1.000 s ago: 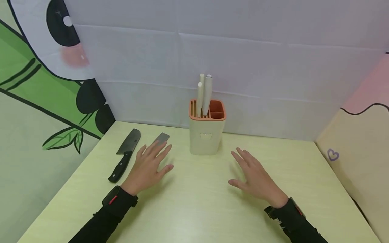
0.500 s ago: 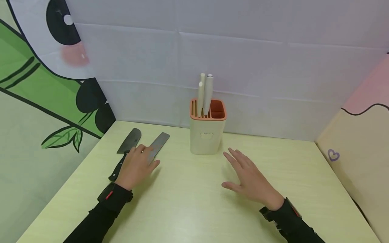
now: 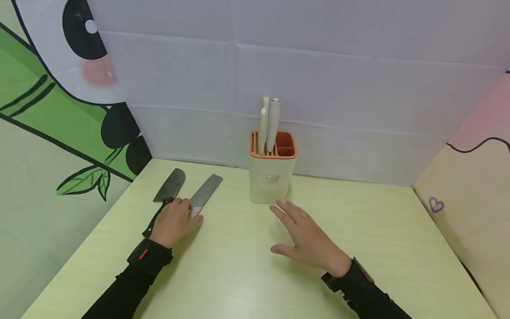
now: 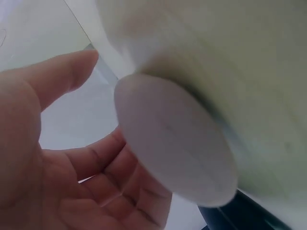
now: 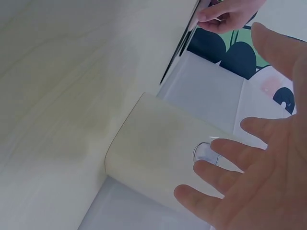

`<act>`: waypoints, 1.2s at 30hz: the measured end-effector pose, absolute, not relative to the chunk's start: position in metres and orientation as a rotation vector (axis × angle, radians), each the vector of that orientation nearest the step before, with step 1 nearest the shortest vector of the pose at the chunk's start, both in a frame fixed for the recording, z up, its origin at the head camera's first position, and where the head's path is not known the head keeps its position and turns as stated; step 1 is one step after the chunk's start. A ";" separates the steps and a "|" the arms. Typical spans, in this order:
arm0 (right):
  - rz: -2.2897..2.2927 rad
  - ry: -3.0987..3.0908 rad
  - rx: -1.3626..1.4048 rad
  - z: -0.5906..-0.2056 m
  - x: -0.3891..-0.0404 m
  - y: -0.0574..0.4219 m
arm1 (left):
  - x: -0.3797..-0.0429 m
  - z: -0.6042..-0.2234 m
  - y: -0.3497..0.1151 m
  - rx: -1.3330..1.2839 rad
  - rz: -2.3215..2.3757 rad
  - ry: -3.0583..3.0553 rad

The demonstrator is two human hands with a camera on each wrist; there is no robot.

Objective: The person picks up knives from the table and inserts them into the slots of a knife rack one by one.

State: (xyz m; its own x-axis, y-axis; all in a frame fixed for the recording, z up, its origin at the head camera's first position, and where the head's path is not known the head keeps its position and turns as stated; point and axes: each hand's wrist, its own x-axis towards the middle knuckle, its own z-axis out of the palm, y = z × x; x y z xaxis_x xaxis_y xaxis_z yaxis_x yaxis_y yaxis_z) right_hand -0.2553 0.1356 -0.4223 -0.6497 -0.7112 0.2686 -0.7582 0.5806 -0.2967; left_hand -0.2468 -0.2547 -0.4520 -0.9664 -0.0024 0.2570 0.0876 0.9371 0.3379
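My left hand (image 3: 173,223) is low at the pale handle of a kitchen knife (image 3: 206,189) with a straight, rectangular grey blade. In the left wrist view the handle's rounded end (image 4: 175,139) sits between thumb and fingers, with a gap beside the thumb; some fingertips are hidden behind it. Just left lies a black-handled cleaver (image 3: 170,185), its handle partly covered by that hand. My right hand (image 3: 312,241) holds nothing, fingers spread and extended in front of the cream knife holder (image 3: 268,184). Right wrist view: those fingers overlap the holder's front (image 5: 153,143).
Several white-handled tools (image 3: 273,124) stand in the holder's slots; its orange top (image 3: 295,146) also has two square compartments. The pale table (image 3: 239,274) ends at a white cloth backdrop (image 3: 191,133) behind and printed panels on both sides.
My left hand has dropped back and left onto the pale handle, its fingers drawing in and uncovering the blade. The right hand has moved left towards the holder. Both knives lie unmoved.
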 end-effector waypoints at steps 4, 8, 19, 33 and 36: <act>0.604 -2.680 1.290 -0.424 -0.253 0.130 | -0.246 -0.452 -0.256 -0.033 -0.526 -2.856; 0.589 -2.680 1.332 -0.425 -0.250 0.128 | -0.247 -0.453 -0.257 -0.017 -0.515 -2.878; 0.593 -2.695 1.361 -0.426 -0.249 0.128 | -0.251 -0.453 -0.257 0.003 -0.491 -2.922; 0.715 -2.816 1.296 -0.424 -0.253 0.133 | -0.247 -0.443 -0.272 -0.088 -0.540 -2.891; 0.779 -2.879 1.252 -0.424 -0.255 0.138 | -0.242 -0.439 -0.272 -0.132 -0.553 -2.883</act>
